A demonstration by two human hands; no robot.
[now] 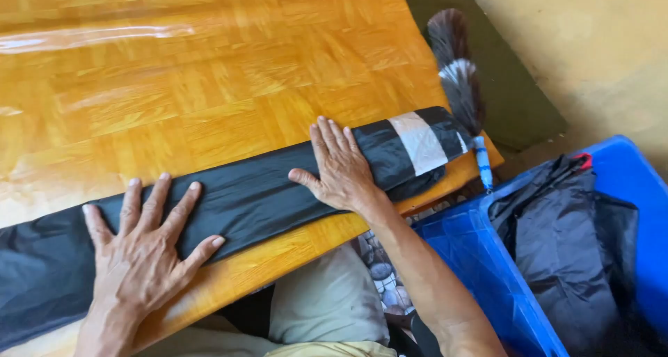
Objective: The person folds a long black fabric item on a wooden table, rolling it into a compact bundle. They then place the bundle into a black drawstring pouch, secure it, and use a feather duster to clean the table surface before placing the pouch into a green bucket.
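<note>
Lying along near edge of worktop (209,72): long black plastic sheet (257,197), glossy, flattened, right end rolled with pale band. Left hand (142,249) and right hand (341,165) pressed flat on it, fingers spread, gripping nothing. Wide bare wood beyond. Feather duster (459,78) overhangs right corner; blue bin (487,273) below.

Left hand (142,249) and right hand (342,168): bare, no rings, watch or gloves. Forearms uncovered, sleeves not visible. Lap area shows light beige fabric garment (327,301).
</note>
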